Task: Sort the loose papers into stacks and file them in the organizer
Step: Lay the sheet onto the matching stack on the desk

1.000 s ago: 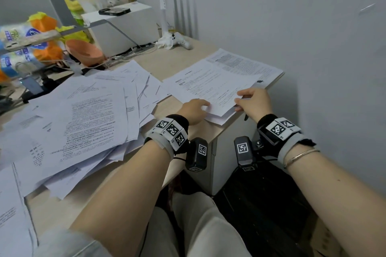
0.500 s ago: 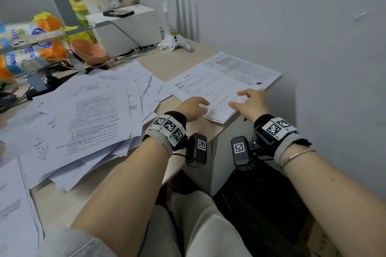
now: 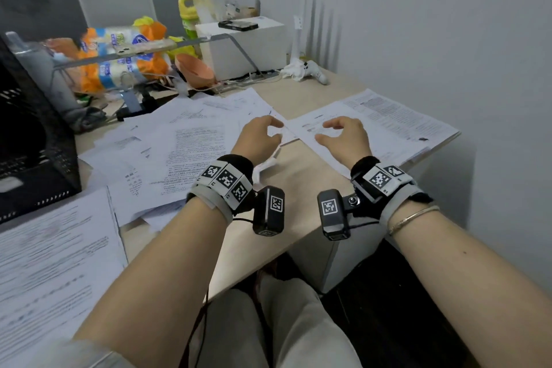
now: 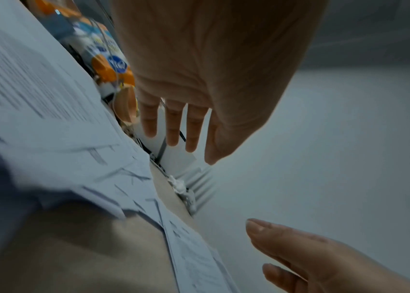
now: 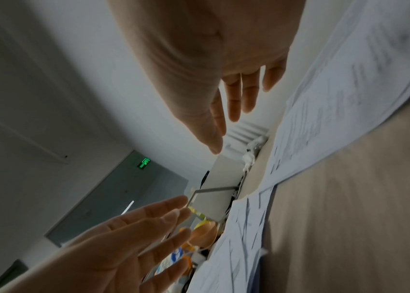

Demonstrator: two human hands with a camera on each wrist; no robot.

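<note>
A squared stack of printed papers [image 3: 388,125] lies at the desk's right end by the wall. A wide, messy spread of loose papers [image 3: 185,143] covers the middle of the desk. My left hand [image 3: 270,130] hovers over the gap between the two, fingers relaxed and empty. My right hand [image 3: 325,131] floats beside it over the stack's left part, also empty. The left wrist view shows my left hand [image 4: 191,150] with straight fingers above the loose papers [image 4: 35,99]. In the right wrist view my right hand [image 5: 226,134] is spread above the stack [image 5: 336,99]. The black mesh organizer [image 3: 35,158] stands far left.
More sheets [image 3: 53,263] lie at the desk's front left. A white box [image 3: 248,48] with a phone on it, an orange bowl [image 3: 195,72], a wrapped roll pack [image 3: 125,57] and cables crowd the back. The grey wall [image 3: 448,39] runs along the right.
Both hands have let go of the near edge of the right stack, risen off it and shifted left over the desk. The head view has turned left, bringing the organizer in.
</note>
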